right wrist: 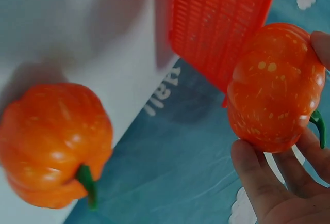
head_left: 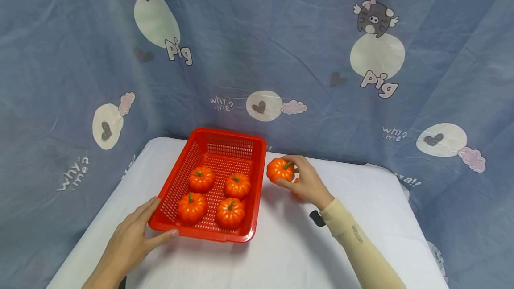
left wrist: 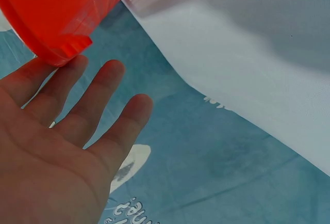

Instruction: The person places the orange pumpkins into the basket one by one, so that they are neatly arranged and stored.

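My right hand (head_left: 307, 182) holds a small orange pumpkin (head_left: 279, 170) with a green stem, just right of the red basket (head_left: 257, 191). In the right wrist view, thumb and fingers pinch this held pumpkin (right wrist: 277, 87) from opposite sides. A second pumpkin (right wrist: 54, 144) lies on the white table; in the head view my right hand mostly hides it. At the basket's near left corner is my left hand (head_left: 130, 237), fingers extended along the rim. The left wrist view has its fingertips (left wrist: 77, 64) right at the rim. Several pumpkins (head_left: 202, 179) sit inside the basket.
A white cloth covers the table (head_left: 281, 253). Behind and around it hangs a blue curtain (head_left: 281, 57) printed with pigs and hearts. A black strap-like piece (head_left: 317, 218) shows beside my right wrist.
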Tool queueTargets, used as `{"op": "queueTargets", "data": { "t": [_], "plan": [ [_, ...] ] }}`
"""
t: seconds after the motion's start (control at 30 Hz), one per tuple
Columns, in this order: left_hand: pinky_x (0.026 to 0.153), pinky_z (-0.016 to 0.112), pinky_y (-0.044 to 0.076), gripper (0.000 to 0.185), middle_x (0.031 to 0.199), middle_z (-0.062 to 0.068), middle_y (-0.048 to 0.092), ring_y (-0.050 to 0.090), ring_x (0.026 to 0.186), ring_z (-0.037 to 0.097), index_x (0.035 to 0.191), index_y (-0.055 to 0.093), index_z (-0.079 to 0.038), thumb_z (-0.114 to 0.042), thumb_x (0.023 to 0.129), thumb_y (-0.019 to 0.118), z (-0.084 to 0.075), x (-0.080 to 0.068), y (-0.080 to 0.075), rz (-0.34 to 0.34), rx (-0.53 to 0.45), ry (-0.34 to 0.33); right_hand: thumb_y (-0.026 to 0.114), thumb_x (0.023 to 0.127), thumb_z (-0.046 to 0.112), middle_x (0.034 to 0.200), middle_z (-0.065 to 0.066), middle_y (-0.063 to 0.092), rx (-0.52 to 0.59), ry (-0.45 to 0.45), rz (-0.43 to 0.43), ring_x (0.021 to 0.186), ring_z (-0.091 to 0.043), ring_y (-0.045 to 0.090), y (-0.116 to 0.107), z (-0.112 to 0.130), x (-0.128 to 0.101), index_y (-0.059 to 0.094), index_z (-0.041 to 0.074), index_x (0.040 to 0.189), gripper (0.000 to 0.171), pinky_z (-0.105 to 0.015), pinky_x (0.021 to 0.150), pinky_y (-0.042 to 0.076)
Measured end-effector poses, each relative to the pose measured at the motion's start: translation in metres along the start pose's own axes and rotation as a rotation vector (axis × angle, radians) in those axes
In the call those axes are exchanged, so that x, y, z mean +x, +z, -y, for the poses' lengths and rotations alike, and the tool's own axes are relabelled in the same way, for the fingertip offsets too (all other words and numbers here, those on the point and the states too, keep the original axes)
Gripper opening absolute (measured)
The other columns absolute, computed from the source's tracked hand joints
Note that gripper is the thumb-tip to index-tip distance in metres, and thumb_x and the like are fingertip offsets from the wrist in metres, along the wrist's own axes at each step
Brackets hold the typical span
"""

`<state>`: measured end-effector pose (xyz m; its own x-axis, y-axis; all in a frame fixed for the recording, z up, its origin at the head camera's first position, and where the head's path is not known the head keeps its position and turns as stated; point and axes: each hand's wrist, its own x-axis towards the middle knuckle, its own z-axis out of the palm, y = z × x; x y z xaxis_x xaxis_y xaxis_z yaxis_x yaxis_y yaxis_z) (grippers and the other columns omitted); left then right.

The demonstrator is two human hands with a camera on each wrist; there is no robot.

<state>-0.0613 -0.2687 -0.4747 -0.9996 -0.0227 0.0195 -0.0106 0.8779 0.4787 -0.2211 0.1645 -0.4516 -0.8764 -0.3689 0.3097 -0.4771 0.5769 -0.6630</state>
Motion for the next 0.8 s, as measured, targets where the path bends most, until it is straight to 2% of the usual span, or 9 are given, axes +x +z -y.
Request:
{"op": "queueTargets", "data": {
  "t": [0.17,0.37,0.63,0.8],
  "plan": [
    [0.101,0.075,0.036,0.125,0.154,0.028,0.038,0.041,0.131,0.051,0.156,0.034,0.0,-0.086,0.069,0.064,0.0,0.001,0.0,0.009,0.0,-0.009,0.089,0.08,0.032,0.131,-0.003,0.057,-0.057,-0.056,0.042,0.112,-0.018,0.058,0.001,0.01,0.012,0.058,0.009,0.135,0.067,-0.037,0.096,0.055],
    [0.101,0.075,0.036,0.125,0.154,0.029,0.038,0.041,0.131,0.052,0.156,0.034,0.0,-0.085,0.069,0.065,0.001,0.001,0.0,0.013,0.004,-0.011,0.087,0.081,0.036,0.134,-0.002,0.056,-0.084,-0.07,0.068,0.112,-0.017,0.056,0.008,0.016,0.025,0.057,0.012,0.136,0.068,-0.036,0.096,0.054],
    [0.101,0.075,0.036,0.125,0.154,0.028,0.039,0.041,0.131,0.051,0.156,0.034,-0.001,-0.085,0.069,0.065,0.001,0.001,0.0,0.005,0.003,-0.002,0.086,0.083,0.032,0.139,-0.006,0.053,-0.087,-0.141,0.078,0.118,-0.019,0.055,0.026,0.027,0.041,0.053,0.008,0.14,0.07,-0.035,0.101,0.052],
    [0.102,0.075,0.036,0.124,0.154,0.028,0.039,0.041,0.131,0.051,0.156,0.034,-0.001,-0.085,0.069,0.065,0.002,0.0,0.001,-0.004,-0.002,0.005,0.085,0.084,0.034,0.138,-0.004,0.053,-0.077,-0.161,0.078,0.116,-0.017,0.055,0.04,0.036,0.054,0.053,0.009,0.14,0.069,-0.032,0.099,0.052]
  ]
}}
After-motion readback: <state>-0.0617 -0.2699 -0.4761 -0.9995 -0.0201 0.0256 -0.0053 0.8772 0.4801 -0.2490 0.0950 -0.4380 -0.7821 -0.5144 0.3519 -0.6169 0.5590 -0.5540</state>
